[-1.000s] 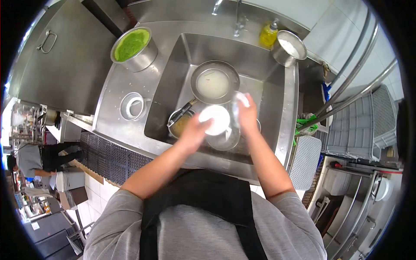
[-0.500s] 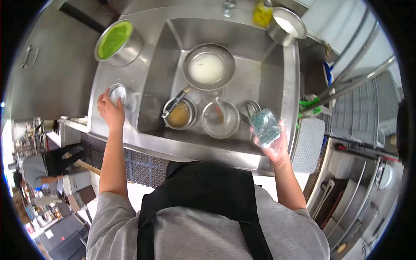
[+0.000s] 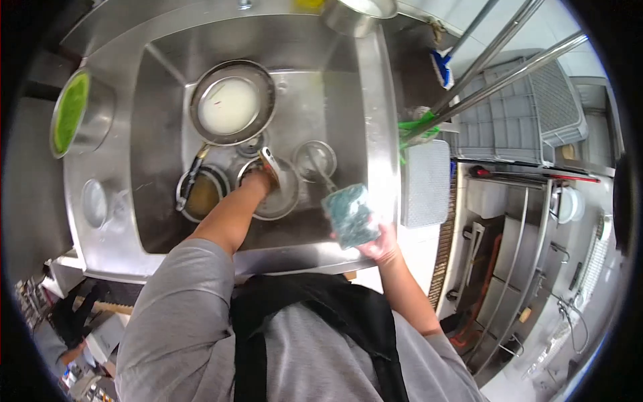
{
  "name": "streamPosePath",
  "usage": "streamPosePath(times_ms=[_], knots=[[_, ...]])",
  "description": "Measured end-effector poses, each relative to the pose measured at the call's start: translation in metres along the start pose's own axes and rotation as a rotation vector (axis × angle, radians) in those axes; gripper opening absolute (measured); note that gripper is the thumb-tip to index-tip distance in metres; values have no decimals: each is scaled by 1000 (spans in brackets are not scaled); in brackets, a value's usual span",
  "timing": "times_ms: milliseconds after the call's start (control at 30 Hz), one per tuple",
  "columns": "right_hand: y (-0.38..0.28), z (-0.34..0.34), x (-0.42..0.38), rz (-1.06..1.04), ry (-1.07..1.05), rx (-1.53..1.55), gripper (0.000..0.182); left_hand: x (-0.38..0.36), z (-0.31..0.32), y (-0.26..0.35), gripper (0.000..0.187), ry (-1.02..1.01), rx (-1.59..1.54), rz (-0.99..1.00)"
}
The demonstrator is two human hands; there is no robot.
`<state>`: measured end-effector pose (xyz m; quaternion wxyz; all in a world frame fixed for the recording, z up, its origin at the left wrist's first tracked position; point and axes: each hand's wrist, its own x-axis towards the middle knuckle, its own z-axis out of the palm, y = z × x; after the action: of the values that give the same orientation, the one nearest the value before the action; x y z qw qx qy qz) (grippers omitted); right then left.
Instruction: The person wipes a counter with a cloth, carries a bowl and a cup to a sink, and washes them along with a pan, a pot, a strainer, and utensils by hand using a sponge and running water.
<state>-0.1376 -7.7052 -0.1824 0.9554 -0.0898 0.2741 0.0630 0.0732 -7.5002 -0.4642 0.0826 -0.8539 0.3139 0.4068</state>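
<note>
A soapy green scouring pad is in my right hand, over the sink's front right edge. My left hand reaches into the sink at a round bowl; its fingers are hidden. A peeler-like utensil with a white end stands beside that hand. Left of it sits a pot of brownish liquid with a dark handle across its rim. Behind is a frying pan with whitish liquid. A small metal strainer or cup lies to the right.
A pot with green contents and a small bowl stand on the left counter. Another pot stands at the back right rim. Grey crates and metal poles are at the right.
My left hand has left the small bowl on the left counter and moved right into the sink. My right hand still holds the scouring pad. The view has shifted right.
</note>
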Motion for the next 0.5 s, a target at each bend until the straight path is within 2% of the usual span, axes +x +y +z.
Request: streamPosePath(times_ms=[33, 67, 133, 267, 333, 500], knots=[[-1, -4, 1, -7, -10, -19, 63, -8, -11, 11, 46, 45, 156, 157], [-1, -8, 2, -11, -20, -34, 64, -24, -15, 26, 51, 93, 125, 124], [-2, -10, 3, 0, 19, -46, 64, -38, -38, 42, 51, -180, 119, 210], [-7, -12, 1, 15, 12, -47, 65, -39, -15, 42, 44, -86, 38, 266], [-8, -12, 3, 50, -19, -46, 67, -30, -15, 41, 37, -350, 219, 500], [-9, -13, 4, 37, -37, -43, 66, -33, -31, 42, 30, -352, 161, 348]])
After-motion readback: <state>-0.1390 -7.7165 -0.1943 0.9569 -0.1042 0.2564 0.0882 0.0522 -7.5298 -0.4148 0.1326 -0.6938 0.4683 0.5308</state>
